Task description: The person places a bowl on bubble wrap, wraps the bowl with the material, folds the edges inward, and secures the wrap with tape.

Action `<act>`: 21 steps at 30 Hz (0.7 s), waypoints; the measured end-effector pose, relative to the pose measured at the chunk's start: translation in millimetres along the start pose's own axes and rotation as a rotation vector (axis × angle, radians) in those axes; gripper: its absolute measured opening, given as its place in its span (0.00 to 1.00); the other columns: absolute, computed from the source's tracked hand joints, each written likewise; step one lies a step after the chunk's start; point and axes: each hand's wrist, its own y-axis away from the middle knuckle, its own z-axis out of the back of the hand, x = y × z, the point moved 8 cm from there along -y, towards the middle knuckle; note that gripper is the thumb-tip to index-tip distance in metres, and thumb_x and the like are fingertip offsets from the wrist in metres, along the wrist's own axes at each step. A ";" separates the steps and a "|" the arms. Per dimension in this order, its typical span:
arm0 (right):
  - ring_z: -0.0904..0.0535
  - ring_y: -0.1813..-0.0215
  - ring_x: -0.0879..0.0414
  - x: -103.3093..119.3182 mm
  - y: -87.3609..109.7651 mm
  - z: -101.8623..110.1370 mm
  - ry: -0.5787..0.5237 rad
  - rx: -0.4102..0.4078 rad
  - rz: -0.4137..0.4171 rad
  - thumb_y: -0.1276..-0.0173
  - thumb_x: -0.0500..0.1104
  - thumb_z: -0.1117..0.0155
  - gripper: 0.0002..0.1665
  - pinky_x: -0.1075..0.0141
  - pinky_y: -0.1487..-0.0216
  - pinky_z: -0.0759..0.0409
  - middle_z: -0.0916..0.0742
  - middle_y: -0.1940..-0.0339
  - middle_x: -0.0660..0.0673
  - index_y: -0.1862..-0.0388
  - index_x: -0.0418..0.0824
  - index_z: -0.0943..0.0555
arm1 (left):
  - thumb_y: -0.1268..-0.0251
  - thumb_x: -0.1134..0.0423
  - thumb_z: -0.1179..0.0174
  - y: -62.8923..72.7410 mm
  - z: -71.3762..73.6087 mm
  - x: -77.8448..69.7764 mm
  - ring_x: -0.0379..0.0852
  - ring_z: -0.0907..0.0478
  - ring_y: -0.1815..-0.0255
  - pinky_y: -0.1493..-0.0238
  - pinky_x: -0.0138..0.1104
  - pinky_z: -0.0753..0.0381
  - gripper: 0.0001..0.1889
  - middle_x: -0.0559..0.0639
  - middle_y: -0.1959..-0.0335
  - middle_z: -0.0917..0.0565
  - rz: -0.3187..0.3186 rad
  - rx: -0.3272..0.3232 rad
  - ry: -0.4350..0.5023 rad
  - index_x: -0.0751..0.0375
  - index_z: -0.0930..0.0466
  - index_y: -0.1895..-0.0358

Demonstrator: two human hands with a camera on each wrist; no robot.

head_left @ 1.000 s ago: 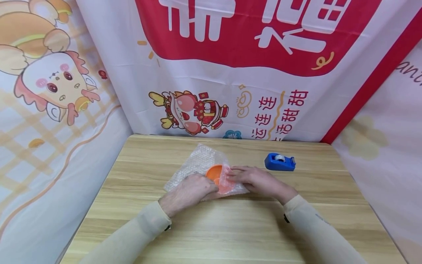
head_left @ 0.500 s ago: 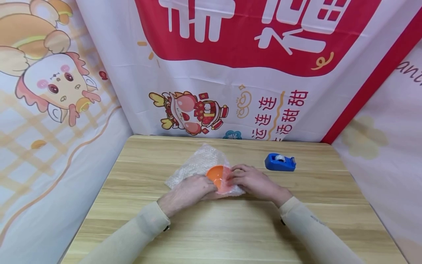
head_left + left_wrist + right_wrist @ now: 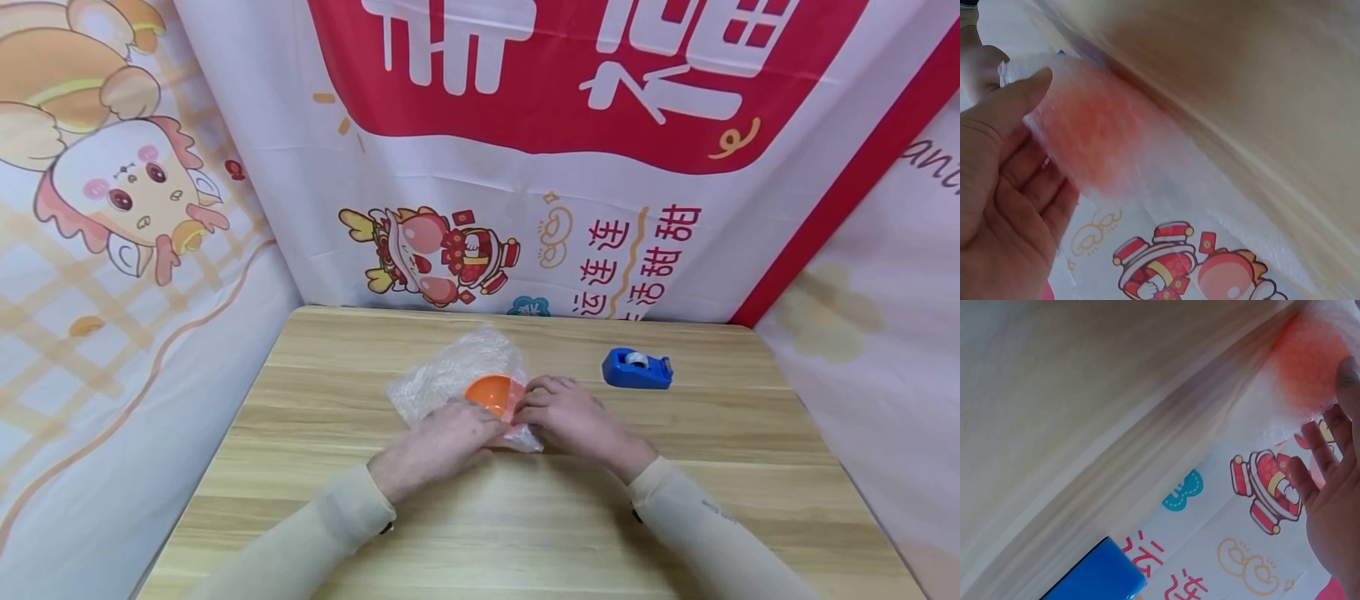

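An orange bowl (image 3: 491, 390) sits on a sheet of bubble wrap (image 3: 442, 375), part of which is folded over the bowl's right side. My left hand (image 3: 450, 437) holds the near edge of the wrap by the bowl. In the left wrist view, its thumb lies on the wrap with the fingers (image 3: 1035, 172) behind, and the bowl shows as a blurred orange patch. My right hand (image 3: 566, 417) grips the folded wrap at the bowl's right side. From the right wrist, the thumb (image 3: 1349, 378) meets the wrap while the other fingers spread below it.
On the wooden table (image 3: 712, 467), a blue tape dispenser (image 3: 636, 371) with a roll of clear tape stands to the right of the bowl. A printed cloth (image 3: 465, 175) hangs behind the table's back edge, with more cloth along both sides.
The right hand has moved left toward the left hand, drawing the wrap in. The wrap's far corner has swung right, and its near corner now points toward the front. The left hand has shifted slightly right.
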 end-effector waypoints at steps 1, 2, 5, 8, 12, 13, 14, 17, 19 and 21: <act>0.15 0.23 0.49 2.1 -0.2 0.7 0.005 -0.011 -0.001 0.17 0.44 0.20 0.18 0.42 0.16 0.16 0.04 0.33 0.58 0.33 0.58 0.05 | 0.22 0.57 0.20 -0.5 0.2 -0.7 0.48 0.05 0.38 0.32 0.47 0.07 0.19 0.48 0.40 0.03 0.015 -0.003 0.007 0.49 0.10 0.33; 0.15 0.24 0.49 4.0 -0.5 1.5 0.008 -0.020 -0.002 0.17 0.46 0.20 0.17 0.43 0.17 0.15 0.04 0.34 0.57 0.33 0.57 0.05 | 0.22 0.55 0.19 -0.9 0.0 -1.2 0.48 0.05 0.40 0.33 0.47 0.06 0.18 0.48 0.41 0.02 0.031 -0.009 0.011 0.49 0.11 0.35; 0.14 0.27 0.51 6.9 -1.2 2.2 -0.016 -0.027 -0.036 0.16 0.54 0.21 0.16 0.44 0.17 0.16 0.03 0.37 0.58 0.34 0.56 0.05 | 0.22 0.49 0.19 -1.4 -0.7 -3.1 0.47 0.05 0.44 0.38 0.47 0.06 0.21 0.46 0.45 0.03 0.082 -0.023 0.030 0.51 0.13 0.35; 0.15 0.29 0.52 8.1 -1.8 2.5 -0.050 -0.032 -0.079 0.16 0.58 0.22 0.17 0.45 0.18 0.16 0.03 0.40 0.58 0.36 0.56 0.04 | 0.21 0.41 0.21 -1.2 -2.7 -5.5 0.46 0.06 0.47 0.39 0.47 0.06 0.32 0.44 0.48 0.03 0.119 -0.030 0.023 0.55 0.15 0.26; 0.15 0.33 0.53 11.5 -3.4 3.2 -0.055 -0.058 -0.101 0.17 0.60 0.22 0.16 0.45 0.22 0.15 0.02 0.44 0.58 0.39 0.56 0.03 | 0.18 0.34 0.27 -1.5 -3.6 -7.7 0.46 0.06 0.52 0.46 0.47 0.06 0.36 0.44 0.52 0.03 0.152 -0.060 -0.022 0.57 0.15 0.22; 0.16 0.33 0.53 12.1 -3.8 3.2 -0.054 -0.061 -0.107 0.17 0.60 0.22 0.16 0.45 0.22 0.15 0.02 0.44 0.59 0.40 0.56 0.03 | 0.17 0.35 0.28 -1.7 -3.3 -7.8 0.47 0.06 0.53 0.48 0.47 0.07 0.32 0.45 0.53 0.03 0.160 -0.070 -0.032 0.55 0.12 0.27; 0.16 0.33 0.53 12.8 -4.1 3.1 -0.053 -0.066 -0.109 0.17 0.60 0.21 0.16 0.45 0.23 0.15 0.02 0.45 0.58 0.40 0.56 0.03 | 0.16 0.35 0.28 -2.1 -3.5 -7.3 0.46 0.07 0.55 0.50 0.46 0.07 0.28 0.44 0.55 0.04 0.170 -0.079 -0.039 0.53 0.09 0.33; 0.16 0.34 0.53 13.3 -4.6 2.4 -0.067 -0.059 -0.129 0.18 0.60 0.20 0.16 0.46 0.22 0.15 0.02 0.45 0.59 0.39 0.56 0.03 | 0.15 0.38 0.29 -2.9 -5.1 -4.8 0.47 0.08 0.58 0.54 0.45 0.08 0.20 0.44 0.59 0.05 0.191 -0.090 -0.045 0.51 0.08 0.42; 0.17 0.34 0.53 13.6 -4.8 2.7 -0.085 -0.052 -0.133 0.19 0.60 0.19 0.17 0.46 0.22 0.16 0.02 0.45 0.58 0.40 0.56 0.03 | 0.14 0.41 0.29 -3.5 -7.3 -2.8 0.46 0.09 0.61 0.55 0.43 0.09 0.16 0.43 0.62 0.06 0.190 -0.090 -0.045 0.50 0.08 0.48; 0.17 0.33 0.54 13.9 -4.8 3.6 -0.107 -0.044 -0.128 0.20 0.60 0.18 0.17 0.47 0.22 0.16 0.02 0.44 0.59 0.40 0.56 0.03 | 0.14 0.44 0.28 -3.8 -8.9 -0.6 0.46 0.10 0.62 0.56 0.43 0.09 0.14 0.43 0.62 0.06 0.172 -0.095 -0.047 0.49 0.08 0.51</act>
